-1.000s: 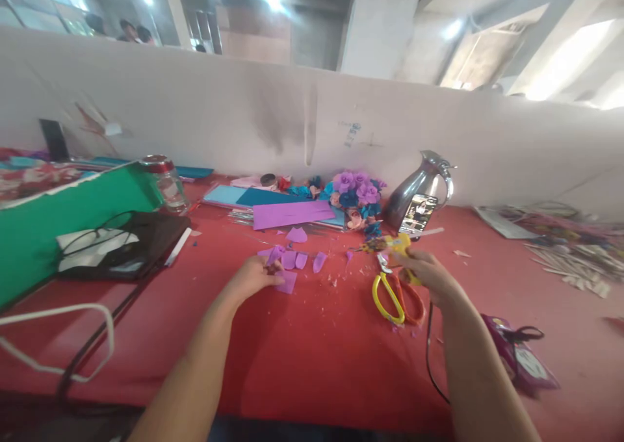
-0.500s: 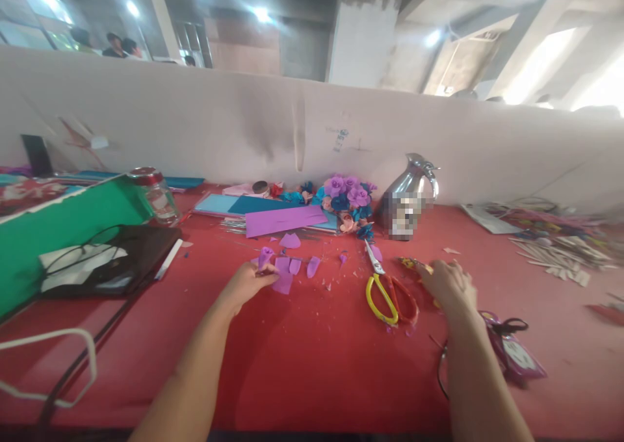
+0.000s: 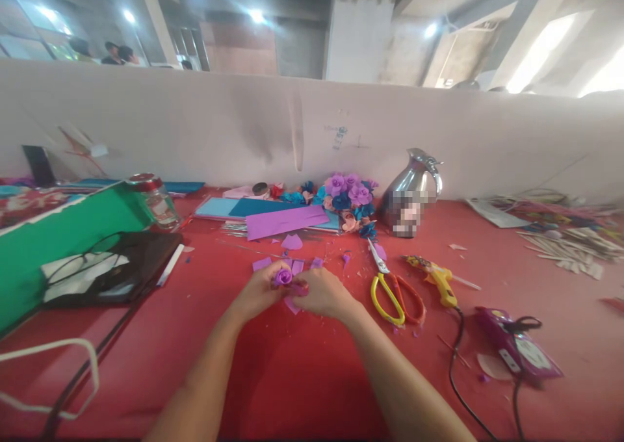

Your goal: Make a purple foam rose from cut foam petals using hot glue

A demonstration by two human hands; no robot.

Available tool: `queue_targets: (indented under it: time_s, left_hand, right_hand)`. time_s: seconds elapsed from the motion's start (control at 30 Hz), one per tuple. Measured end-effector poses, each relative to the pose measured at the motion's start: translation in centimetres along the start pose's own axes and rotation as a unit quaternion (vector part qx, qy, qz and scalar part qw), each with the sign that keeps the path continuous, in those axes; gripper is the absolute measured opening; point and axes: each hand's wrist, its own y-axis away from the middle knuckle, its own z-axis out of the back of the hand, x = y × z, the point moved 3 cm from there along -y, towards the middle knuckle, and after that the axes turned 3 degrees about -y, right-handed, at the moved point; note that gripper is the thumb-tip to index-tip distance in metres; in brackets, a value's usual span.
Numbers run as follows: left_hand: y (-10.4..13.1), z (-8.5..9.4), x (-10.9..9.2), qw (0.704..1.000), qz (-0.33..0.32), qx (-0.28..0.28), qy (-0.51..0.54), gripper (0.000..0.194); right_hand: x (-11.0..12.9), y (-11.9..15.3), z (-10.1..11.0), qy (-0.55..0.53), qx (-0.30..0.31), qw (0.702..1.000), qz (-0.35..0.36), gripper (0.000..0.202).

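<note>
Left hand [image 3: 259,291]: bare | Right hand [image 3: 322,291]: bare | Forearms [image 3: 205,364]: bare, tapering towards narrow wrists [image 3: 351,313] | Location: both hands left of scissors [image 3: 378,258]

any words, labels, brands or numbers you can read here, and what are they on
No text can be read with certainty.
Wall: small blue handwriting, too blurred to read.
Purple packet: white label, any print too blurred to read.
Metal jug: a pixelated patch in front, nothing readable.
</note>
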Motion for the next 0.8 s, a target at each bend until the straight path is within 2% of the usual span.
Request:
queue_targets:
  time_s: [0.17, 0.27, 0.43, 0.67, 0.73, 0.8]
  left_hand:
    - [-0.2, -0.5, -0.2, 0.999, -0.019, 0.036, -0.022, 0.018]
    - [-0.2, -0.5, -0.1, 0.999, -0.032, 0.029, -0.02, 0.014]
    - [-0.2, -0.2, -0.1, 1.0, -0.012, 0.006, -0.014, 0.018]
    - [-0.1, -0.1, -0.5, 1.0, 0.014, -0.006, -0.016, 0.023]
    - [-0.1, 0.0, -0.4, 0.999, 0.024, -0.024, 0.006, 0.028]
    - [0.0, 0.2, -0.1, 0.997, 0.028, -0.052, 0.045, 0.034]
  right_hand:
    - [-1.5, -0.7, -0.7, -0.034, 0.003, 0.999, -0.02, 0.015]
    - [-1.9, -1.0, -0.9, -0.057, 0.0, 0.998, -0.024, 0.013]
    - [-2.9, -1.3, -0.7, -0.099, -0.032, 0.994, -0.029, 0.019]
    - [-2.8, -1.1, -0.6, -0.075, -0.046, 0.995, -0.039, 0.016]
    - [-2.9, -1.1, -0.4, -0.105, -0.071, 0.99, -0.054, 0.019]
    - [-3.3, -1.3, -0.1, -0.169, -0.122, 0.976, -0.067, 0.018]
